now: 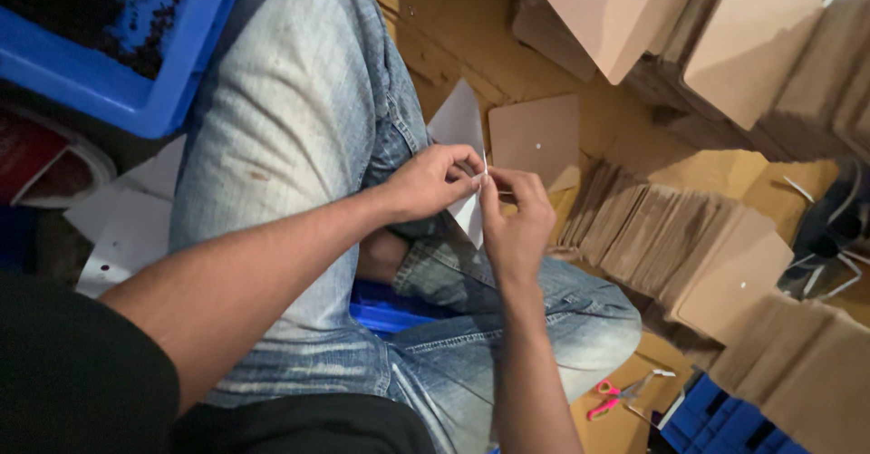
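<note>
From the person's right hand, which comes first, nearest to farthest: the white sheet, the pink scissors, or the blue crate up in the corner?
1. White sheet: pinched by the right hand.
2. Pink scissors: lower right, on the floor.
3. Blue crate: far upper left.

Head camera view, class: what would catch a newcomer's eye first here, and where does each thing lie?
At the centre, the left hand and right hand pinch a white card edge-on above the person's jeans-clad knees. To the right, rows of brown cardboard cards fan out over the floor. Pink-handled scissors lie bottom right, and a blue crate sits top left.
</note>
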`<state>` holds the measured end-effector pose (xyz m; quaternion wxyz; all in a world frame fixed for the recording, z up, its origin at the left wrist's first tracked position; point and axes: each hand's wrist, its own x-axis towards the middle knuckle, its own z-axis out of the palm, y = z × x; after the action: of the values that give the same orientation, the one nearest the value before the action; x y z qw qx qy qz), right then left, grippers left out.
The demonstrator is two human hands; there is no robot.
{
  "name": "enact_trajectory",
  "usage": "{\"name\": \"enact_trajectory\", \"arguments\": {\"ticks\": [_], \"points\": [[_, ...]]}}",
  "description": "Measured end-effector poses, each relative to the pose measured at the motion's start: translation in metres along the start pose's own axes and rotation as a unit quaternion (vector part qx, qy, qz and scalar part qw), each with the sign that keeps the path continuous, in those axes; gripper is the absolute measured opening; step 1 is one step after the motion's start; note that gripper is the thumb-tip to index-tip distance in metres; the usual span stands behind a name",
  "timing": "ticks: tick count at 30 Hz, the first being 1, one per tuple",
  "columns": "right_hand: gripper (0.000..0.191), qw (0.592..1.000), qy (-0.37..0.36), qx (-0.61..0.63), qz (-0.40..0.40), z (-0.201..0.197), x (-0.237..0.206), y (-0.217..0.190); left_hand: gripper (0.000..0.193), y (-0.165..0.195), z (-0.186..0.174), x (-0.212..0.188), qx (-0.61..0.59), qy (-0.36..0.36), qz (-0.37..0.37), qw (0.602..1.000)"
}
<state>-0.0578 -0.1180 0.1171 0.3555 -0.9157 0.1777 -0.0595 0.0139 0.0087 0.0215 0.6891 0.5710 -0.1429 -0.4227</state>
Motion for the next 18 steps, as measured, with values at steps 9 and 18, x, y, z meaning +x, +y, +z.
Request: {"name": "enact_trajectory", "arguments": {"ticks": [9, 18], "points": [[0.013, 0.98, -0.061, 0.113, 0.153, -0.01, 0.023, 0.018, 0.025, 0.01, 0.0, -0.001, 0.007, 0.022, -0.008, 1.0], [0.012, 0.99, -0.099, 0.072, 0.076, -0.018, 0.025, 0.004, 0.021, 0.011, 0.0, 0.0, -0.026, 0.01, -0.025, 0.999]]}}
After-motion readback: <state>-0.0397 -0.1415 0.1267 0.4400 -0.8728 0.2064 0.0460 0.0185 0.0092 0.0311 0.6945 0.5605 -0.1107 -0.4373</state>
